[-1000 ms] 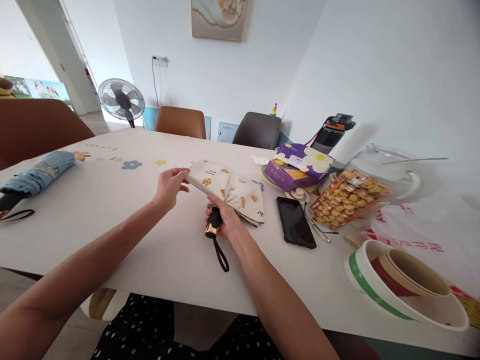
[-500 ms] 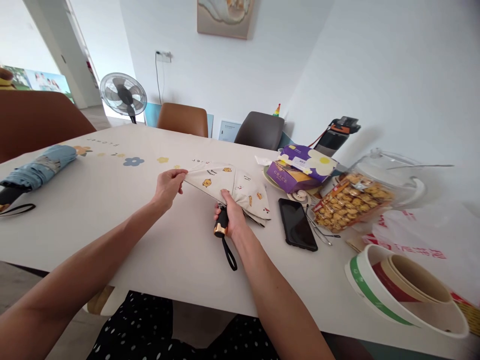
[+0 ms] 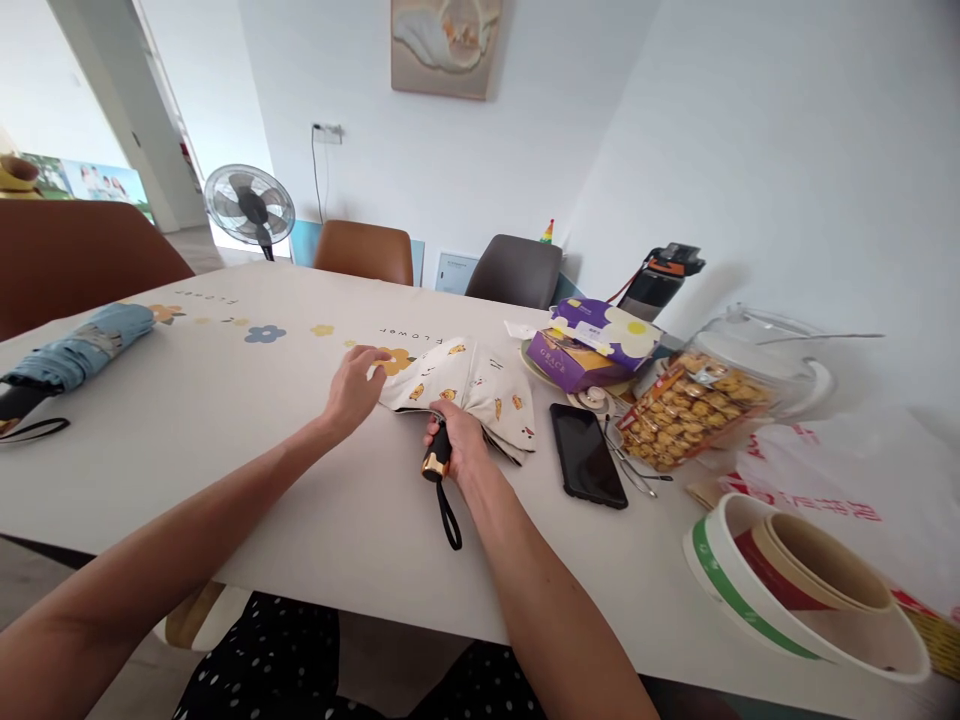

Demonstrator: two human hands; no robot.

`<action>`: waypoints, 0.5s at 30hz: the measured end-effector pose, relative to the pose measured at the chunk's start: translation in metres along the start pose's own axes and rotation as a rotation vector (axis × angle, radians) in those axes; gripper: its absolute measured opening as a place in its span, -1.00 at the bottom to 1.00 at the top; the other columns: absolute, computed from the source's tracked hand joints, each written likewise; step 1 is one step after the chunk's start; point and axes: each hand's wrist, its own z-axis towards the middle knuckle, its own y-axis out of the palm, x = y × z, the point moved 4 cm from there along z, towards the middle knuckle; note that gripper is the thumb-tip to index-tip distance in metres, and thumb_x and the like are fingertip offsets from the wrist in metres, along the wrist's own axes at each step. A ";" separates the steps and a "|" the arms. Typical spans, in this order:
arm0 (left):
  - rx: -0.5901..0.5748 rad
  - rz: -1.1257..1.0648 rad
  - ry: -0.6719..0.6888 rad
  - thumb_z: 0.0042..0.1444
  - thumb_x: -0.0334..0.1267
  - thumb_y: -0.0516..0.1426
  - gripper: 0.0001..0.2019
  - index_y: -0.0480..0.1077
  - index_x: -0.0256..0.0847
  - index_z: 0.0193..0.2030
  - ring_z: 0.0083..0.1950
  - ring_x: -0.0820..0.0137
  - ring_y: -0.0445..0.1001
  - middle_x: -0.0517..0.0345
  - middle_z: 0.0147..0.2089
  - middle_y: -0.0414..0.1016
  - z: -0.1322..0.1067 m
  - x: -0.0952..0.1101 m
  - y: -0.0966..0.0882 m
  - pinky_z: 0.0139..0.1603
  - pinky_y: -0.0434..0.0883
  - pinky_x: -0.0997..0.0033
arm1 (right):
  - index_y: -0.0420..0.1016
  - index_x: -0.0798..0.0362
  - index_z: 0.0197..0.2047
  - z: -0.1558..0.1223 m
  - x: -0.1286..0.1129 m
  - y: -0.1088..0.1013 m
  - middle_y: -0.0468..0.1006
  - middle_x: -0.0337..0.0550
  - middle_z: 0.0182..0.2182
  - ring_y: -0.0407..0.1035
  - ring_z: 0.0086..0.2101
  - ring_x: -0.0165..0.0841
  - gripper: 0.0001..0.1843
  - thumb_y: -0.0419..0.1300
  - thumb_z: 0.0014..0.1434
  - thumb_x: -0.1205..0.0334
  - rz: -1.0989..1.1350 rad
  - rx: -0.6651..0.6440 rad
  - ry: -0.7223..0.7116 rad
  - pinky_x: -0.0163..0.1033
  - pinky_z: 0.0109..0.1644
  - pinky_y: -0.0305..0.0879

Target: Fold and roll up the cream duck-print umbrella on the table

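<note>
A cream umbrella (image 3: 480,385) with small yellow cartoon prints lies partly folded on the white table (image 3: 300,500), its fabric spread loosely. My right hand (image 3: 459,438) is wrapped round the top of its black handle, which has a gold end and a dangling black wrist strap (image 3: 448,515). To the left of the fabric, my left hand (image 3: 356,390) has its fingers apart and holds nothing; whether its fingertips touch the fabric's left edge I cannot tell.
A folded blue umbrella (image 3: 82,345) lies at the table's left. On the right are a black phone (image 3: 589,455), glasses (image 3: 637,465), a purple box (image 3: 574,360), a jar of snacks (image 3: 697,400), a dark bottle (image 3: 656,285) and paper bowls (image 3: 802,590). Chairs stand behind.
My left hand has let go of the umbrella fabric's left corner and its fingers have spread. That corner has dropped and drawn in. My right hand keeps its hold on the handle.
</note>
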 end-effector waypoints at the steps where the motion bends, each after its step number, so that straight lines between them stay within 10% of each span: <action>1: -0.045 -0.066 0.045 0.07 -0.32 -0.06 -0.72 0.43 -0.14 -0.18 0.03 0.31 0.34 0.06 -0.03 0.40 -0.001 0.010 0.006 0.04 0.25 0.33 | 0.21 0.09 -0.52 0.000 0.000 0.000 0.22 -0.37 -0.72 0.07 -0.73 -0.57 -0.85 0.17 -0.10 0.39 -0.007 0.002 0.004 -0.43 -0.74 0.11; 7: -0.459 -0.409 -0.099 0.03 -0.11 0.08 -0.65 0.37 -0.04 -0.01 0.31 0.31 0.04 0.20 0.27 0.15 0.006 0.041 0.063 0.28 -0.06 0.41 | 0.23 0.08 -0.55 -0.008 0.003 0.007 0.20 -0.37 -0.74 0.04 -0.75 -0.56 -0.85 0.18 -0.11 0.33 -0.058 -0.087 -0.014 -0.42 -0.76 0.07; 11: -0.459 -0.485 -0.307 -0.09 -0.04 0.19 -0.49 0.30 -0.03 0.05 0.36 0.22 -0.14 0.17 0.31 0.05 0.019 0.036 0.082 0.29 -0.10 0.33 | 0.28 0.11 -0.52 -0.012 0.003 0.009 0.23 -0.36 -0.71 0.06 -0.73 -0.57 -0.91 0.17 -0.13 0.36 -0.073 -0.108 -0.017 -0.43 -0.74 0.11; 15: -0.410 -0.543 -0.487 -0.16 -0.01 0.22 -0.48 0.31 -0.06 -0.01 0.25 0.12 0.12 0.04 0.21 0.21 0.025 0.029 0.090 0.15 0.18 0.24 | 0.28 0.11 -0.48 -0.012 0.001 0.010 0.22 -0.37 -0.71 0.06 -0.74 -0.57 -0.91 0.15 -0.11 0.35 -0.073 -0.132 -0.022 -0.43 -0.74 0.11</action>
